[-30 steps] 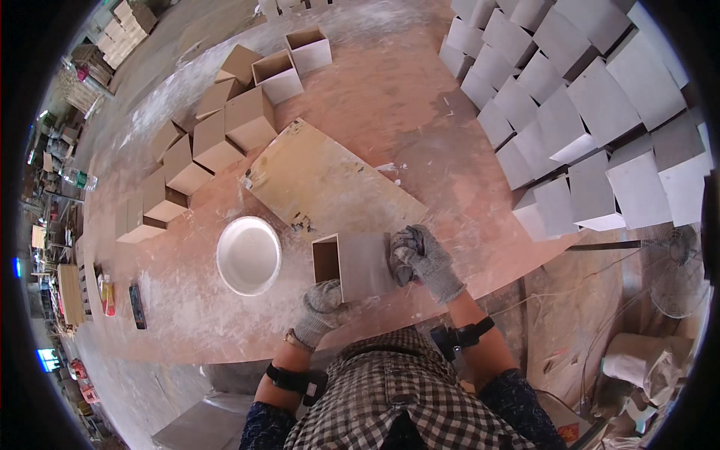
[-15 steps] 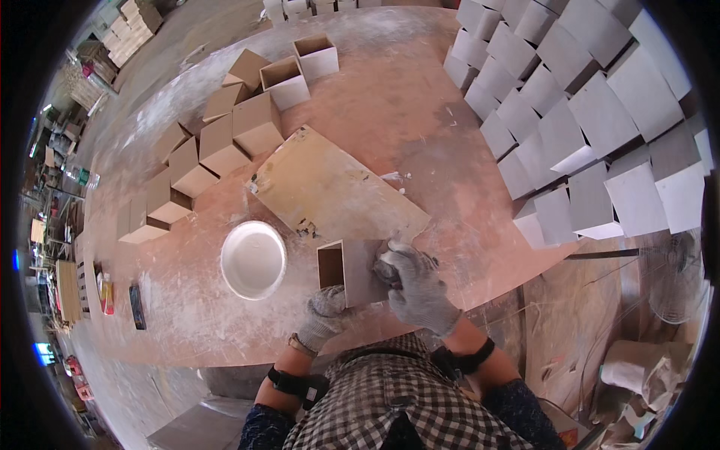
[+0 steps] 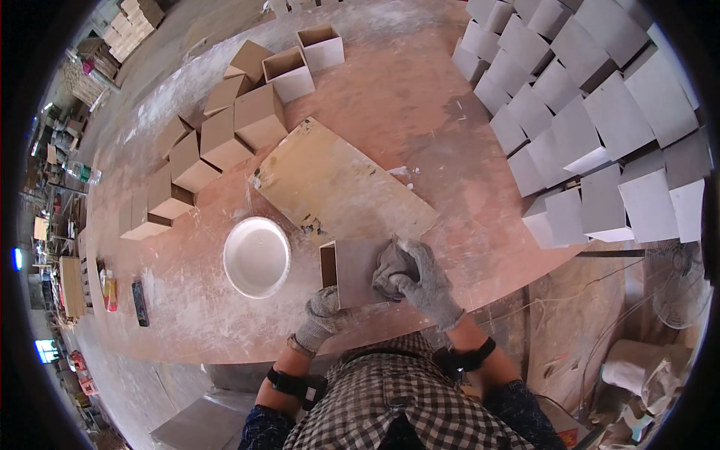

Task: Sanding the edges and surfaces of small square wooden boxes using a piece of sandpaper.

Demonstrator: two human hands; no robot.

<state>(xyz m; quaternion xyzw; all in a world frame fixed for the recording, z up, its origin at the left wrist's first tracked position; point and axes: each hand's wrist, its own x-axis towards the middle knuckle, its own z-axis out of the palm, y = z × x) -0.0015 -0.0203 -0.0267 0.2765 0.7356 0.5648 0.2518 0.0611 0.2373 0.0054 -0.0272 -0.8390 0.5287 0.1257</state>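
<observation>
In the head view, the right hand (image 3: pixel 427 285) had moved from the box (image 3: pixel 355 274)'s right end onto its upper face, fingers bunched round a grey rag (image 3: pixel 390 268), suggesting rubbing; the left hand (image 3: pixel 322 313)'s fingers held its open end near the table (image 3: pixel 480 217)'s front edge.

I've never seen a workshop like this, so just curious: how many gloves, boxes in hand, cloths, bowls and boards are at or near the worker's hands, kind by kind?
Gloves: 2
Box in hand: 1
Cloth: 1
Bowl: 1
Board: 1
Total: 6
</observation>
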